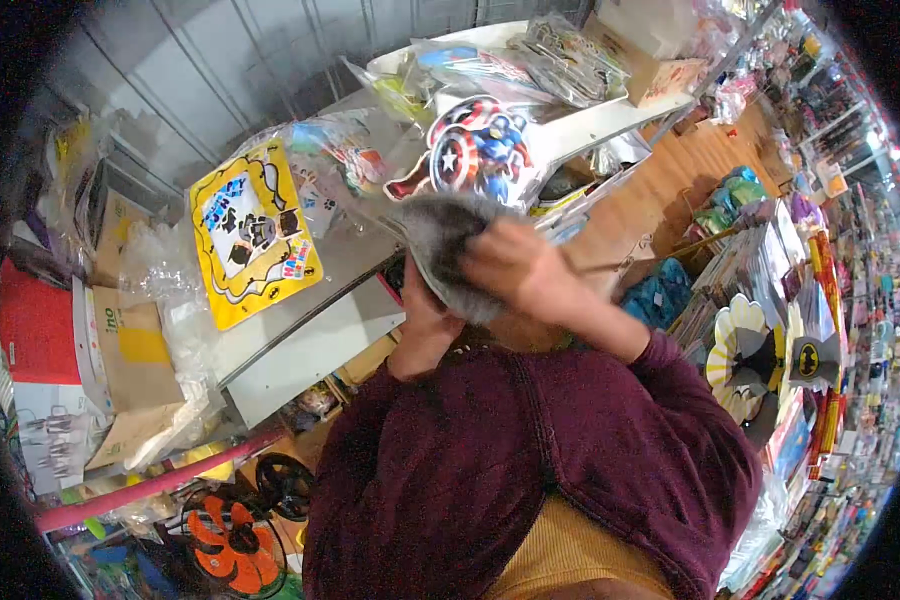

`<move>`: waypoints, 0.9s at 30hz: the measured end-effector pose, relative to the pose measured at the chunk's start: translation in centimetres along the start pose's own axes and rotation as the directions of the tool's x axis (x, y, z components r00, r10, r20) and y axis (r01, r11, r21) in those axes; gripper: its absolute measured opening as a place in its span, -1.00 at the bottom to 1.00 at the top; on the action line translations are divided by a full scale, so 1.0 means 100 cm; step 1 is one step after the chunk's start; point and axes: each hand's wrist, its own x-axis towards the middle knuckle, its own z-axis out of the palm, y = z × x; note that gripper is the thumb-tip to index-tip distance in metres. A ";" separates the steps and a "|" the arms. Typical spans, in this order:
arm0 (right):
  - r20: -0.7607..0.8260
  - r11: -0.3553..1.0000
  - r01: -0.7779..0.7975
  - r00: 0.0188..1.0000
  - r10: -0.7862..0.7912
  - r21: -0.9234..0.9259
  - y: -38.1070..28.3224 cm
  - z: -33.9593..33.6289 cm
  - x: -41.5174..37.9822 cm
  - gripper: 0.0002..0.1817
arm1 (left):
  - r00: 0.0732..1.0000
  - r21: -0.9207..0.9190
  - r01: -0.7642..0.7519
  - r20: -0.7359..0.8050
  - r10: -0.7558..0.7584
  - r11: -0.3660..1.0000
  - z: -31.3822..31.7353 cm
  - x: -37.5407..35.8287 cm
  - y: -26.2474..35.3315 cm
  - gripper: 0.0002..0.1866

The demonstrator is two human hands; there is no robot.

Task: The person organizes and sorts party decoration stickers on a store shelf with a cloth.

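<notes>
A dark grey, rounded piece with a pale edge [432,225] is held up in front of my chest; its exact kind is not clear. My left hand [428,312] supports it from its lower left side, its fingers mostly hidden behind it. Over its right side lies my right hand [523,268], smeared by motion, so its grip does not show. Just beyond, a Captain America cutout [480,150] rests on the table [345,262]. To the left on the table is a yellow Batman birthday poster [254,235].
Plastic-wrapped party goods [515,65] fill a white tray at the back. An open cardboard box [135,345] stands at left, beside a pink bar [160,482] and an orange fan [232,545]. Stacked Batman paper goods [760,350] and crowded shelves line the right.
</notes>
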 end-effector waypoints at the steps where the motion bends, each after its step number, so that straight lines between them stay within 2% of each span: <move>1: 0.082 0.997 -0.051 0.996 0.047 0.053 -0.009 0.013 -0.005 -0.80 | 0.991 0.139 -0.048 0.129 0.030 0.989 0.000 -0.003 0.004 -0.47; 2: 0.085 0.997 -0.045 0.996 0.040 0.063 -0.009 0.015 -0.008 -0.80 | 0.967 0.271 -0.110 0.251 0.041 0.956 -0.001 -0.006 0.007 -0.44; 3: 0.061 0.972 -0.099 0.994 0.088 0.213 -0.009 0.016 -0.008 -0.77 | 0.989 0.268 -0.038 0.147 -0.002 0.963 -0.006 -0.007 0.007 -0.44; 4: 0.043 0.923 -0.147 0.989 0.141 0.355 -0.008 0.016 -0.010 -0.74 | 0.990 0.269 -0.042 0.144 0.003 0.962 -0.010 -0.003 0.008 -0.44; 5: 0.066 0.909 -0.170 0.985 0.157 0.381 -0.004 0.016 -0.016 -0.66 | 0.998 0.370 -0.047 0.061 0.026 0.928 -0.016 0.003 0.009 -0.46; 6: 0.068 0.907 -0.179 0.984 0.166 0.382 -0.005 0.015 -0.014 -0.66 | 0.998 0.466 -0.038 -0.020 0.053 0.884 -0.018 0.006 0.009 -0.48; 8: 0.002 0.892 -0.205 0.975 0.223 0.404 -0.006 0.015 -0.005 -0.53 | 0.999 0.431 -0.036 -0.020 0.050 0.902 -0.016 0.008 0.008 -0.53; 9: 0.106 0.906 -0.195 0.980 0.167 0.376 -0.003 0.018 -0.004 -0.39 | 0.998 0.299 -0.025 0.060 0.007 0.954 -0.019 0.013 0.011 -0.54; 10: 0.104 0.908 -0.197 0.980 0.171 0.370 -0.003 0.023 -0.005 -0.39 | 0.989 0.163 0.000 0.144 -0.024 0.987 -0.021 0.016 0.013 -0.56; 11: 0.197 0.932 -0.223 0.966 0.170 0.285 -0.003 0.030 -0.007 -0.34 | 0.999 0.241 0.001 0.039 -0.011 0.971 -0.023 0.015 0.015 -0.56; 12: 0.287 0.951 -0.236 0.942 0.174 0.198 -0.002 0.033 -0.007 -0.28 | 0.999 0.243 0.000 0.045 -0.012 0.970 -0.025 0.017 0.014 -0.56; 14: 0.323 0.933 -0.288 0.923 0.209 0.218 0.002 0.030 -0.002 -0.26 | 0.996 0.279 -0.086 0.011 0.087 0.956 -0.033 0.022 0.012 -0.57; 15: 0.299 0.937 -0.313 0.919 0.258 0.154 0.009 0.030 -0.001 -0.28 | 0.989 0.306 -0.151 0.043 0.145 0.940 -0.029 0.018 0.008 -0.58; 16: 0.275 0.937 -0.338 0.913 0.303 0.091 0.017 0.030 0.000 -0.29 | 0.988 0.303 -0.152 0.038 0.147 0.941 -0.026 0.017 0.005 -0.58; 17: 0.182 0.925 -0.372 0.918 0.353 0.078 0.024 0.033 0.000 -0.32 | 0.983 0.355 -0.181 0.082 0.163 0.917 -0.023 0.018 0.002 -0.59; 18: 0.048 0.940 -0.327 0.945 0.324 0.097 0.034 0.035 0.002 -0.35 | 0.976 0.404 -0.214 0.129 0.176 0.889 -0.021 0.020 0.002 -0.59; 19: 0.043 0.940 -0.332 0.943 0.329 0.082 0.042 0.036 0.002 -0.35 | 0.975 0.412 -0.221 0.083 0.205 0.884 -0.026 0.022 0.004 -0.60; 20: 0.037 0.939 -0.337 0.941 0.335 0.066 0.049 0.036 0.002 -0.35 | 0.975 0.411 -0.223 0.083 0.207 0.884 -0.030 0.021 0.005 -0.60; 22: -0.075 0.898 -0.437 0.895 0.440 0.055 0.063 0.036 0.001 -0.37 | 0.994 0.413 -0.112 0.052 0.100 0.904 -0.009 0.010 0.006 -0.60; 24: -0.139 0.859 -0.481 0.852 0.505 0.177 0.084 0.027 0.001 -0.47 | 0.992 0.462 -0.127 0.046 0.120 0.878 -0.019 0.017 0.005 -0.59; 27: -0.134 0.862 -0.447 0.864 0.485 0.238 0.084 0.027 0.000 -0.50 | 0.990 0.412 -0.100 0.135 0.048 0.906 -0.016 0.019 0.005 -0.60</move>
